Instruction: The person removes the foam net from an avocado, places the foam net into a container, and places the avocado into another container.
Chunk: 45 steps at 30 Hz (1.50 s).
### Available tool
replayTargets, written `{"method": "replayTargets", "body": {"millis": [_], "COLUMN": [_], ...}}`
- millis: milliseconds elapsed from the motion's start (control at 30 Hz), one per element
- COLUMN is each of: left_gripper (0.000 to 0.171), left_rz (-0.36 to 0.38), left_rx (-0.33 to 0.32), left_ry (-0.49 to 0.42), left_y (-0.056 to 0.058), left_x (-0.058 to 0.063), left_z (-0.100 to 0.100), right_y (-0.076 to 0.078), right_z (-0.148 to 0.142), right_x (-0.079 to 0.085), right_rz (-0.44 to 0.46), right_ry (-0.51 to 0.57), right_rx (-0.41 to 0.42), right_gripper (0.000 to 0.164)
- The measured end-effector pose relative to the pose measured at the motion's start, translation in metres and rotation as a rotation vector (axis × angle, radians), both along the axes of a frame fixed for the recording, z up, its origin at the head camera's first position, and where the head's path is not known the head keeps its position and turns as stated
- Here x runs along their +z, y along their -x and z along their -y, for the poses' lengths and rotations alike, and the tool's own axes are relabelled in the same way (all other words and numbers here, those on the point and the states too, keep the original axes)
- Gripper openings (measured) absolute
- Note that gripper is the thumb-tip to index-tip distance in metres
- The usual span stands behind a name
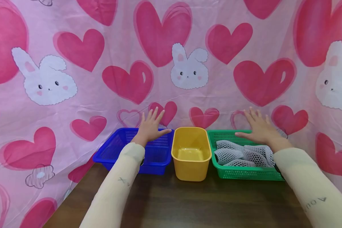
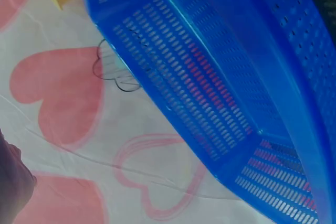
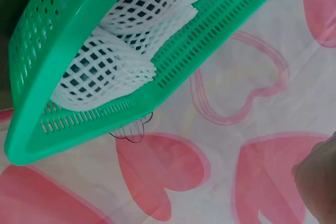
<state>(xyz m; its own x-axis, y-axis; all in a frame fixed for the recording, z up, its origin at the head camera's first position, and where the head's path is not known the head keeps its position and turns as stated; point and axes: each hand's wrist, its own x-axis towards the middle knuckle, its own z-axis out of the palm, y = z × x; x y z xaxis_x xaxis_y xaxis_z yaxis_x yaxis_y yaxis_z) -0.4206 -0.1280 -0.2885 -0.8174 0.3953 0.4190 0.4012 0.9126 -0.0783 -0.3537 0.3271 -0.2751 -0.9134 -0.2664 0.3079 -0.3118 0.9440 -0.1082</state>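
My left hand is raised over the blue basket, its fingers spread and nothing in it. Over the green basket my right hand is held up the same way, palm forward and holding nothing. Several white foam-net sleeves lie inside the green basket; the right wrist view shows dark gaps through the mesh of the sleeves. The blue basket shows only its slotted walls and floor. Between the two baskets stands a yellow bin with a bare bottom.
All three containers stand side by side on a dark wooden table, near its far edge. A pink cloth with hearts and rabbits hangs right behind them and along both sides.
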Motion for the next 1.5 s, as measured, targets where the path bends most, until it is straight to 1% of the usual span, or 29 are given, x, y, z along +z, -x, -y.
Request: {"method": "replayTargets", "body": {"millis": [133, 300, 400, 533, 667, 933, 1033, 1133, 1333, 1500], "left_gripper": [0.095, 0.095, 0.094, 0.092, 0.09, 0.085, 0.085, 0.083, 0.076, 0.068], "left_rz": [0.01, 0.018, 0.016, 0.028, 0.054, 0.091, 0.123, 0.174, 0.257, 0.328], "left_rx": [-0.032, -0.057, -0.07, -0.104, -0.143, -0.238, -0.282, -0.33, -0.429, -0.522], "left_ry": [-0.034, -0.055, -0.088, -0.169, -0.249, -0.354, -0.413, -0.497, -0.665, -0.803], "left_y": [-0.004, -0.008, -0.011, -0.019, -0.026, -0.041, -0.048, -0.056, -0.074, -0.092], "left_x": [0.002, 0.005, 0.007, 0.008, 0.006, 0.002, 0.001, -0.001, -0.006, -0.014], "left_z": [-0.004, -0.008, -0.01, -0.016, -0.026, -0.044, -0.052, -0.06, -0.081, -0.101], "right_y": [-0.007, -0.014, -0.02, -0.028, -0.036, -0.046, -0.049, -0.052, -0.058, -0.061], "right_z": [-0.002, -0.006, -0.007, -0.005, -0.006, -0.013, -0.015, -0.018, -0.021, -0.021], "right_x": [0.003, 0.005, 0.006, 0.008, 0.007, 0.004, 0.003, 0.001, -0.004, -0.01], "right_rz": [0.009, -0.025, -0.035, -0.041, -0.053, -0.092, -0.094, -0.088, -0.064, -0.041], "right_ry": [0.008, 0.012, 0.014, 0.017, 0.027, 0.08, 0.099, 0.12, 0.134, 0.143], "right_rx": [0.018, 0.035, 0.053, 0.077, 0.082, 0.101, 0.109, 0.109, 0.065, 0.044], "right_gripper": [0.115, 0.114, 0.114, 0.114, 0.115, 0.114, 0.113, 0.113, 0.114, 0.115]}}
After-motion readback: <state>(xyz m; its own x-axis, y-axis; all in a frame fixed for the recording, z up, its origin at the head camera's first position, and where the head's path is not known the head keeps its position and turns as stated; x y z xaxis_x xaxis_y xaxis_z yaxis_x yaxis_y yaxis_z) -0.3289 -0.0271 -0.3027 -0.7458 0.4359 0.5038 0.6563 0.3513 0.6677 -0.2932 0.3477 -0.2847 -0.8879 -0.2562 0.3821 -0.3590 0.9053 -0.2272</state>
